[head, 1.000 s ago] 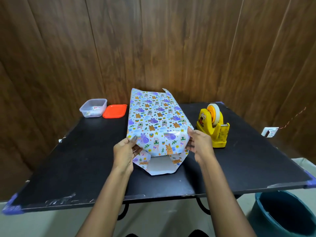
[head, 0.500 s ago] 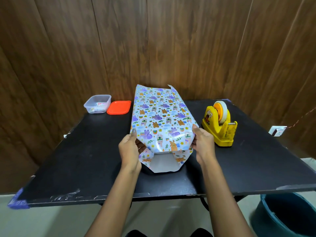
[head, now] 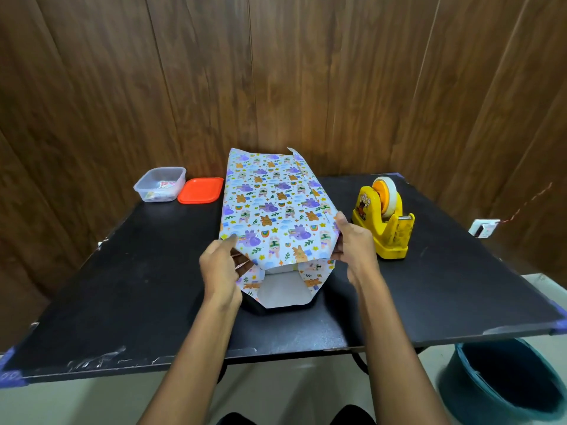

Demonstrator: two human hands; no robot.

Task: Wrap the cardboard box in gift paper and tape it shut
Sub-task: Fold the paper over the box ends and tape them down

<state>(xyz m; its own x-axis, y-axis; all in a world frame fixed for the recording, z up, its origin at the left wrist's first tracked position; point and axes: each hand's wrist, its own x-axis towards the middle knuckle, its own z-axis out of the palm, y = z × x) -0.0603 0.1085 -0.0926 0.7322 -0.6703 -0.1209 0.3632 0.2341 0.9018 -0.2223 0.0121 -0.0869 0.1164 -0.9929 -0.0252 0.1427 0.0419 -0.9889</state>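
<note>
The box point(head: 273, 210) lies on the counter point(head: 122, 286), its near end open. The left hand point(head: 221, 271) and right hand point(head: 352, 243) each hold a side fold of paper point(head: 313, 279) in a pinching grip. Next, I'd judge: raise the bottom flap point(head: 282, 294), then tape point(head: 389, 197).

Left hand point(head: 219, 271), right hand point(head: 357, 243) at wrapped box point(head: 270, 207) corners

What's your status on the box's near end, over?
Left hand pinches gift paper near-left; right hand grips near-right. Near end open, bottom flap down, untaped. Tape dispenser to the right, nothing blocking.
</note>
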